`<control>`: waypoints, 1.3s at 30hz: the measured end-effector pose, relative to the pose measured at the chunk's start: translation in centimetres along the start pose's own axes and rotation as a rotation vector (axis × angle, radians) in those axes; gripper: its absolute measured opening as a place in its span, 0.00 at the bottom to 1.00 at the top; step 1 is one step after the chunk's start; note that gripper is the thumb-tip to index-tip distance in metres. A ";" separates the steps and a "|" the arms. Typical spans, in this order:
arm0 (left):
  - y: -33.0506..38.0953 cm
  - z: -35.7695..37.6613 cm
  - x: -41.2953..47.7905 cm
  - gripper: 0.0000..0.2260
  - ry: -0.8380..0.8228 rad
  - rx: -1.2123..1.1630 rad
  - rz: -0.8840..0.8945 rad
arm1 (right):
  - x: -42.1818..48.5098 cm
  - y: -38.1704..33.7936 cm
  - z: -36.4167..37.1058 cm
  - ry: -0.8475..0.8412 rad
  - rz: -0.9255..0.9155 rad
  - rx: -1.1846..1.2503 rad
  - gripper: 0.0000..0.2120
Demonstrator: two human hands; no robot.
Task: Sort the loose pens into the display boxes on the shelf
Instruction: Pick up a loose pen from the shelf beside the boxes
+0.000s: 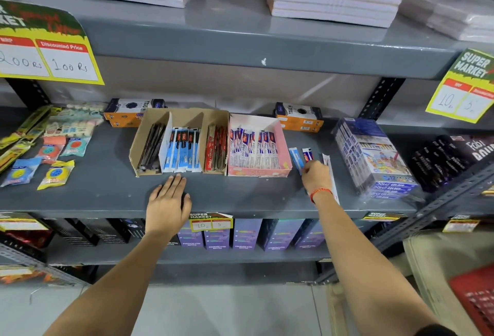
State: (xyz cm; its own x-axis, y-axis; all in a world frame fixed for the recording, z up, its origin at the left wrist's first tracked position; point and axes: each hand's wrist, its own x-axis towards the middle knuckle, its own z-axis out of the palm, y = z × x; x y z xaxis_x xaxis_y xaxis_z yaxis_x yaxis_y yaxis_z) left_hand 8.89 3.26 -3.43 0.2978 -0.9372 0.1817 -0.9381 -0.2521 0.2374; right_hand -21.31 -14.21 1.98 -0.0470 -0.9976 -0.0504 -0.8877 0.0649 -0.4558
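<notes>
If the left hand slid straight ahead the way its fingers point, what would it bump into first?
Most likely the brown cardboard display box: the left hand lies flat on the shelf, fingers aimed at its front edge.

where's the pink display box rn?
Head view: the pink cardboard display box sits mid-shelf, right of centre, touching the brown cardboard divider box on its left, with loose packaged pens and the right hand just to its right.

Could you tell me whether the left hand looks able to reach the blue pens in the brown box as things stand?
Probably yes. The left hand lies flat on the shelf just in front of the brown box, whose top is open, and nothing sits between it and the blue pens.
</notes>
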 end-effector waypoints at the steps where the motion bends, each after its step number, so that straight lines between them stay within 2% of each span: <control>1: 0.0 0.0 0.0 0.26 0.000 0.000 0.001 | 0.4 0.1 -0.2 -0.004 -0.020 -0.005 0.11; 3: 0.0 0.0 0.0 0.26 -0.002 0.000 0.003 | 1.1 0.0 -0.6 -0.034 -0.041 -0.019 0.11; 8: -0.1 0.1 0.2 0.26 -0.011 0.001 0.000 | 2.0 -1.2 -1.2 -0.116 0.039 -0.054 0.20; 14: -0.2 0.2 0.1 0.26 -0.019 0.001 -0.006 | 3.1 -2.1 -0.9 -0.162 0.186 -0.017 0.18; 18: -0.2 0.2 0.2 0.26 -0.019 0.003 -0.003 | 3.4 -2.3 -0.6 -0.193 0.189 -0.022 0.16; 21: -0.3 0.3 0.2 0.25 -0.017 0.008 0.000 | 4.2 -2.1 -1.0 -0.150 0.064 -0.095 0.13; 23: -0.3 0.3 0.2 0.25 -0.014 0.009 0.000 | 5.0 -1.9 -1.6 -0.127 -0.135 -0.200 0.11; 25: -0.2 0.3 0.2 0.25 -0.011 0.007 0.000 | 5.6 -1.6 -2.1 -0.235 -0.385 -0.360 0.15; 27: -0.3 0.3 0.2 0.25 -0.011 0.009 0.002 | 5.7 -1.2 -2.2 -0.360 -0.521 -0.498 0.18; 29: -0.3 0.3 0.2 0.25 -0.009 0.006 0.003 | 5.7 -0.7 -2.3 -0.417 -0.592 -0.540 0.19; 32: -0.3 0.3 0.2 0.25 0.000 0.003 0.005 | 5.5 -0.7 -2.6 -0.417 -0.671 -0.558 0.19; 39: -0.2 0.3 0.2 0.25 0.003 0.004 0.005 | 5.5 -1.5 -3.2 -0.457 -0.786 -0.689 0.11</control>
State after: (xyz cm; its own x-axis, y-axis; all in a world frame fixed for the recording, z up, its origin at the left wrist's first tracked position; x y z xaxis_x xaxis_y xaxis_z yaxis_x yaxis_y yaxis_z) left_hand 9.06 3.07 -3.74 0.2941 -0.9375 0.1861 -0.9401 -0.2486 0.2332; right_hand -21.73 -19.86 5.26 0.6794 -0.6451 -0.3498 -0.6667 -0.7418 0.0732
